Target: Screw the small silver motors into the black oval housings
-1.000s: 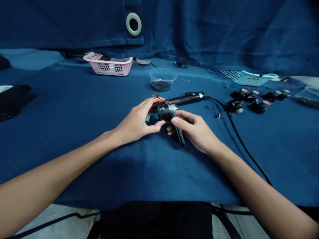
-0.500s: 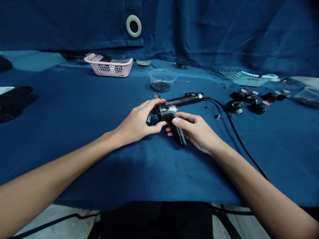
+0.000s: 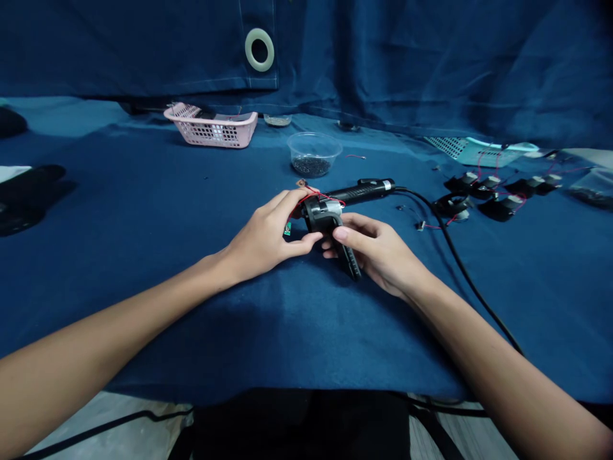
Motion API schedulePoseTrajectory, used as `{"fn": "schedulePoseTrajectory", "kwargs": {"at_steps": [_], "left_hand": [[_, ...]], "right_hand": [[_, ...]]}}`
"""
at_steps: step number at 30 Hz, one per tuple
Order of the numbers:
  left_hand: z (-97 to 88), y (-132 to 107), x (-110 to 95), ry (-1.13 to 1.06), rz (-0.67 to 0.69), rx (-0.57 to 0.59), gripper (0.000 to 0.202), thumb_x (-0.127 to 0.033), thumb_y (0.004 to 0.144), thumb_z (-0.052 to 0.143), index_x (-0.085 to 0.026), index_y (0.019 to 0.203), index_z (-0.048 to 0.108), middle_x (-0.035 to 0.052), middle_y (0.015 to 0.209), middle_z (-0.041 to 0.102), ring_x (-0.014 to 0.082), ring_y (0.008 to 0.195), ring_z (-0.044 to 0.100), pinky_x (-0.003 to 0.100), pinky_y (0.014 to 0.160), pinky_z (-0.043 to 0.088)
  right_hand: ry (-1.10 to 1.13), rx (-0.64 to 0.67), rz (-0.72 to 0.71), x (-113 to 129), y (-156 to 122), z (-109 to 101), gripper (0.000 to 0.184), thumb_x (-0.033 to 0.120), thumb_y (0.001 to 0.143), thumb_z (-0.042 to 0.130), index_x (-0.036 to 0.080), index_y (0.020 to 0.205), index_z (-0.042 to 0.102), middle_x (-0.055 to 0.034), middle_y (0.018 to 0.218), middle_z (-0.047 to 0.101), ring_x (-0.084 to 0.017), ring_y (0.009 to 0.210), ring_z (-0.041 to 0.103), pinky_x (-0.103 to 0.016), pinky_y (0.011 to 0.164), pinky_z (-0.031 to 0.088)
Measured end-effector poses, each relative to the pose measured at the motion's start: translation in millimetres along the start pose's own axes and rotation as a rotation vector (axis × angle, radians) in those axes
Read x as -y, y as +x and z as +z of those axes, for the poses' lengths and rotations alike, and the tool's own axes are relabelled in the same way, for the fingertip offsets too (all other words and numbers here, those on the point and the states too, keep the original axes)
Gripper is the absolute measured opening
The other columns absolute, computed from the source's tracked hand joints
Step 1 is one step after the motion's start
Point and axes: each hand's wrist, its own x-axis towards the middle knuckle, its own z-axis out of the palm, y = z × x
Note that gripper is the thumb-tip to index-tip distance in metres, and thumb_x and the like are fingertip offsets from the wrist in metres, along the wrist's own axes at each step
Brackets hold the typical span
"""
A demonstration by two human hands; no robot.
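A small black motor part (image 3: 320, 216) with a silver piece and thin red wires rests on the blue cloth at the middle. My left hand (image 3: 266, 235) grips its left side, thumb and fingers closed round it. My right hand (image 3: 378, 250) holds its right side and the black handle-like piece (image 3: 348, 260) that sticks out toward me. A tiny green circuit board (image 3: 287, 228) hangs by my left fingers. Just behind lies a black electric screwdriver (image 3: 364, 190) with its cable (image 3: 460, 262) running off to the right.
A clear plastic cup (image 3: 313, 153) with dark small bits stands behind the screwdriver. A pink basket (image 3: 211, 124) sits at the back left, a light teal basket (image 3: 472, 151) at the back right. Several black motor parts with red wires (image 3: 483, 191) lie at the right. Dark objects (image 3: 26, 191) sit far left.
Almost nothing has changed; the view has shifted slightly and both hands keep their hold on the motor part in the same spot.
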Motion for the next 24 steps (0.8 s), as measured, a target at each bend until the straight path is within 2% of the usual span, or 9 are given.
{"fn": "schedulePoseTrajectory", "kwargs": {"at_steps": [2,4,8,11,13,15,17,22,24], "left_hand": [[-2.5,1.0,1.1,-0.018,-0.031,0.030,0.048,-0.025,0.086,0.068,-0.014,0.129,0.050,0.0102,0.133,0.060,0.0199,0.123,0.058,0.033,0.107,0.046],[-7.7,2.3,5.1,-0.075,-0.098,0.159,0.053,-0.030,0.084,0.071,-0.017,0.130,0.049,0.0087,0.134,0.059,0.0209,0.124,0.057,0.036,0.109,0.046],[-19.8,3.2,17.9,-0.169,-0.295,0.468,0.112,-0.052,0.062,0.087,-0.023,0.149,0.025,0.0129,0.144,0.051,0.0305,0.137,0.047,0.050,0.116,0.037],[-23.0,3.6,23.4,-0.138,-0.358,0.456,0.134,-0.063,0.054,0.087,-0.022,0.156,0.010,0.0183,0.157,0.032,0.0351,0.147,0.030,0.055,0.119,0.031],[-23.3,5.0,23.9,-0.146,-0.321,0.348,0.139,-0.067,0.054,0.085,-0.022,0.157,0.005,0.0192,0.161,0.025,0.0353,0.150,0.024,0.055,0.120,0.027],[-24.4,7.3,22.6,-0.154,-0.240,0.181,0.137,-0.069,0.055,0.084,-0.024,0.157,0.005,0.0176,0.161,0.023,0.0345,0.151,0.022,0.054,0.122,0.025],[-26.3,9.0,19.9,-0.148,-0.177,0.104,0.128,-0.067,0.059,0.083,-0.027,0.157,0.011,0.0142,0.160,0.029,0.0331,0.149,0.027,0.051,0.122,0.026],[-20.0,5.5,13.0,-0.055,-0.175,0.498,0.074,-0.051,0.084,0.068,-0.034,0.149,0.036,0.0040,0.150,0.046,0.0295,0.137,0.045,0.048,0.112,0.039],[-12.2,2.5,11.2,-0.034,-0.175,0.528,0.061,-0.045,0.087,0.064,-0.031,0.143,0.043,0.0046,0.144,0.051,0.0281,0.129,0.051,0.046,0.106,0.043]], "right_hand": [[-0.094,0.008,-0.045,-0.1,0.2,-2.9,0.043,0.042,0.074,0.082,0.020,0.108,0.068,-0.0031,0.092,0.071,-0.017,0.080,0.068,-0.035,0.080,0.057],[-0.296,0.023,-0.112,1.2,0.5,-6.8,0.045,0.044,0.076,0.079,0.022,0.114,0.068,-0.0043,0.103,0.073,-0.020,0.091,0.070,-0.039,0.089,0.055],[-0.865,0.059,-0.227,12.2,2.0,-12.3,0.061,0.047,0.073,0.081,0.022,0.126,0.067,-0.0079,0.128,0.069,-0.030,0.119,0.063,-0.048,0.107,0.046],[-1.015,0.078,-0.265,26.6,7.5,-13.4,0.066,0.052,0.070,0.081,0.020,0.126,0.066,-0.0103,0.130,0.068,-0.033,0.122,0.061,-0.049,0.109,0.045],[-0.893,-0.056,-0.247,35.4,15.0,-15.1,0.055,0.054,0.077,0.075,0.019,0.118,0.067,-0.0112,0.121,0.071,-0.031,0.113,0.066,-0.048,0.103,0.050],[-0.627,-0.308,-0.147,40.5,25.5,-18.7,0.043,0.054,0.085,0.066,0.018,0.109,0.065,-0.0120,0.112,0.071,-0.025,0.098,0.070,-0.044,0.092,0.058],[-0.361,-0.439,0.050,41.3,38.2,-23.7,0.038,0.051,0.089,0.063,0.018,0.109,0.059,-0.0120,0.111,0.068,-0.020,0.089,0.071,-0.038,0.083,0.061],[-0.279,-0.448,0.334,37.4,78.1,-35.4,0.044,0.046,0.092,0.060,0.018,0.124,0.051,-0.0122,0.101,0.068,-0.021,0.083,0.070,-0.036,0.068,0.063],[-0.320,-0.485,0.350,36.6,97.0,-38.4,0.045,0.044,0.093,0.060,0.017,0.128,0.051,-0.0118,0.110,0.065,-0.020,0.087,0.069,-0.036,0.070,0.062]]}}
